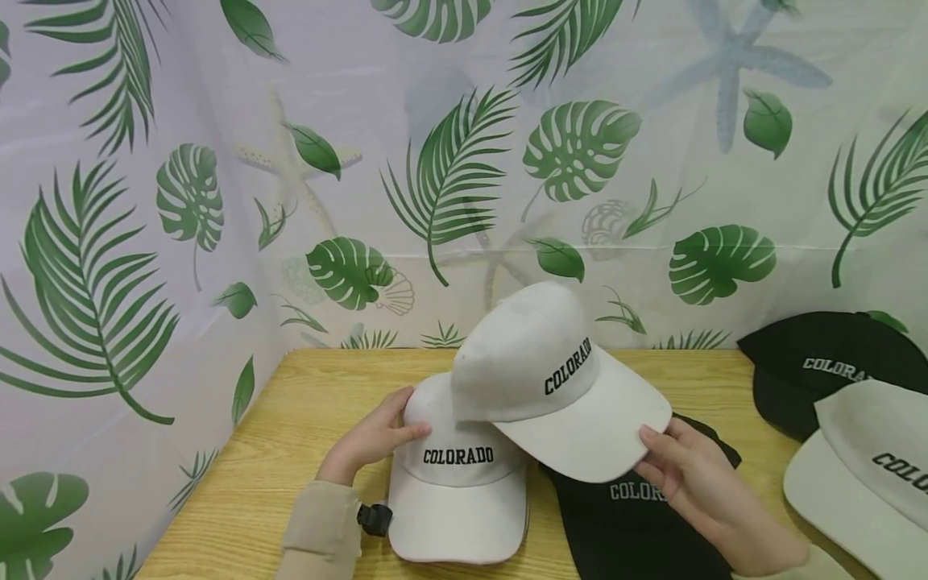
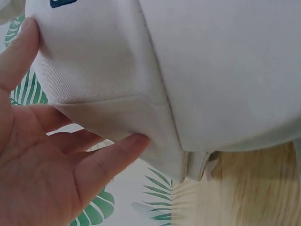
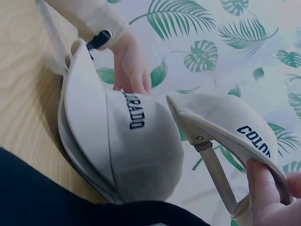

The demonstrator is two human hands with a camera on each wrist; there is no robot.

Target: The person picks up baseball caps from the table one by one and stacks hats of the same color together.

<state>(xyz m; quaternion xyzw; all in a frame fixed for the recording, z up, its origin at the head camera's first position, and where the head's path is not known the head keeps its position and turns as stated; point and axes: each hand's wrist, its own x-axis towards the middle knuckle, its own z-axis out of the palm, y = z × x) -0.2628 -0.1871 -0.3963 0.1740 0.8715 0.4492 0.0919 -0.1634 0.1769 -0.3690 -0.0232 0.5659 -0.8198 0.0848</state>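
Observation:
A white baseball cap [image 1: 515, 362] with black COLORADO lettering is held up and tilted, its brim sloping down to the right. My right hand [image 1: 699, 479] pinches the edge of that brim between thumb and fingers. Below and behind it, another white COLORADO cap [image 1: 457, 519] rests on the table, brim toward me. In the right wrist view a second brim [image 3: 87, 157] shows beneath this lower cap's brim. My left hand [image 1: 377, 435] touches the left side of the lower cap's crown, fingers spread loosely. The raised cap hides part of that crown.
A black COLORADO cap [image 1: 605, 524] lies under my right hand. Farther right are another black cap [image 1: 805, 395] and a white cap [image 1: 844, 475], partly overlapping. A leaf-printed sheet [image 1: 464, 201] stands behind the wooden table [image 1: 304, 395]. My left wrist wears a small black device [image 1: 374, 519].

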